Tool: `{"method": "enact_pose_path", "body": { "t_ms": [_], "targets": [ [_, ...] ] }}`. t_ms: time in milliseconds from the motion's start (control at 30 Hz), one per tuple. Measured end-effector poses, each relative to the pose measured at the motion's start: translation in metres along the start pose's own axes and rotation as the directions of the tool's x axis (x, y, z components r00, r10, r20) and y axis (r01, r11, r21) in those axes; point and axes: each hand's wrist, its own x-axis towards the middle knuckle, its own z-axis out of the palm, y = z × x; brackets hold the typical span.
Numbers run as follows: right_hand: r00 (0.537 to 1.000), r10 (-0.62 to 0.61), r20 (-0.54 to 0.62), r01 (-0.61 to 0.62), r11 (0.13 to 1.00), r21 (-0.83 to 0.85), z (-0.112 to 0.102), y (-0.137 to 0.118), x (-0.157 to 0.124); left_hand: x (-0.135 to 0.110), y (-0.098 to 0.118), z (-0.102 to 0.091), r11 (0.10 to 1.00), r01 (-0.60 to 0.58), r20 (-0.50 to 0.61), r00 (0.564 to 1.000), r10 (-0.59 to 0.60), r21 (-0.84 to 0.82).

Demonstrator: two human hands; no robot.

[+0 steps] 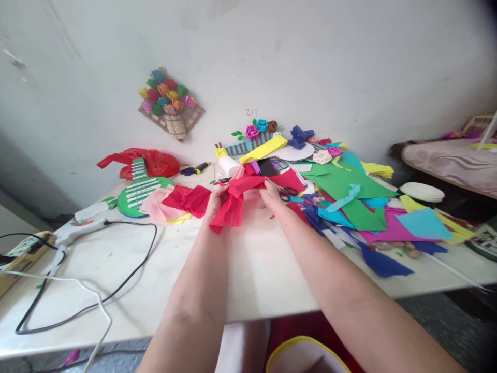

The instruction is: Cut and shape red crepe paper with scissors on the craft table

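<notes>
Red crepe paper (229, 212) is stretched between my two hands above the middle of the table, with a flap hanging down below. My left hand (216, 201) pinches it at one side. At the other end, my right hand (269, 191) has its fingers closed on the paper's edge. More red crepe paper (190, 201) lies left of my left hand, over a pink sheet (155, 203). Black-handled scissors (289, 194) rest just right of my right hand.
A glue gun (79, 231) with trailing cables lies at left, near a green guitar-shaped craft (126, 201). Coloured paper such as a green sheet (345, 178) is heaped at right. Pliers (196, 169) lie near the wall. A yellow-rimmed container (306, 342) stands below the table edge.
</notes>
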Motion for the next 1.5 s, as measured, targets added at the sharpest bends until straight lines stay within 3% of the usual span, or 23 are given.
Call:
{"method": "enact_pose_path", "body": {
  "t_ms": [133, 367, 433, 500, 567, 633, 733, 800, 867, 967, 1100, 1200, 1333, 1400, 1500],
  "targets": [
    [0.980, 0.165, -0.111, -0.154, 0.982, 0.106, -0.001, -0.003, 0.001, -0.001, 0.001, 0.001, 1.000, 0.009, -0.015, 1.000, -0.009, -0.007],
    [0.947, 0.157, -0.281, -0.146, 0.987, 0.061, -0.008, -0.015, -0.005, 0.001, 0.000, -0.001, 1.000, 0.007, -0.016, 1.000, -0.007, -0.024],
    [0.969, 0.156, -0.193, -0.150, 0.988, 0.045, -0.011, -0.020, -0.008, 0.001, 0.000, -0.002, 1.000, 0.003, -0.007, 1.000, -0.003, -0.022],
    [0.993, 0.113, -0.026, -0.112, 0.993, 0.038, -0.010, -0.026, -0.010, 0.000, 0.000, -0.002, 1.000, -0.004, 0.006, 1.000, 0.004, -0.019],
    [0.996, 0.068, 0.065, -0.072, 0.996, 0.061, -0.007, -0.031, -0.012, 0.000, 0.001, -0.002, 1.000, -0.015, 0.012, 1.000, 0.015, -0.019],
    [0.984, 0.034, 0.176, -0.055, 0.991, 0.119, -0.003, -0.034, -0.014, -0.001, 0.001, -0.003, 1.000, -0.012, 0.018, 1.000, 0.012, -0.015],
    [0.927, -0.011, 0.375, -0.068, 0.978, 0.197, 0.002, -0.037, -0.018, -0.001, 0.002, -0.003, 1.000, 0.019, 0.036, 0.999, -0.019, 0.012],
    [0.910, -0.045, 0.412, -0.043, 0.978, 0.202, 0.003, -0.039, -0.020, -0.003, 0.003, -0.002, 1.000, 0.020, 0.033, 0.999, -0.021, 0.023],
    [0.917, -0.054, 0.395, 0.001, 0.991, 0.133, 0.002, -0.042, -0.021, -0.005, 0.005, 0.001, 0.999, 0.019, 0.005, 1.000, -0.019, 0.037],
    [0.931, 0.014, 0.365, 0.027, 0.994, -0.108, 0.002, -0.048, -0.023, -0.008, 0.008, 0.004, 0.996, 0.042, -0.054, 0.998, -0.038, 0.081],
    [0.963, 0.190, 0.190, -0.106, 0.918, -0.381, 0.004, -0.056, -0.025, -0.008, 0.009, 0.001, 0.994, 0.034, -0.005, 0.999, -0.034, 0.102],
    [0.953, 0.302, 0.025, -0.264, 0.869, -0.418, 0.001, -0.059, -0.025, -0.007, 0.007, -0.003, 0.992, 0.029, 0.040, 0.999, -0.034, 0.120],
    [0.942, 0.297, -0.154, -0.334, 0.866, -0.371, -0.008, -0.056, -0.023, -0.009, 0.006, -0.003, 0.987, 0.066, 0.034, 0.997, -0.071, 0.148],
    [0.950, 0.291, -0.115, -0.312, 0.880, -0.357, -0.009, -0.053, -0.022, -0.011, 0.006, 0.000, 0.994, 0.036, 0.023, 0.999, -0.039, 0.106],
    [0.954, 0.295, 0.053, -0.265, 0.911, -0.316, -0.005, -0.048, -0.020, -0.014, 0.006, 0.006, 0.999, -0.036, -0.002, 0.999, 0.036, 0.006]
  ]
}}
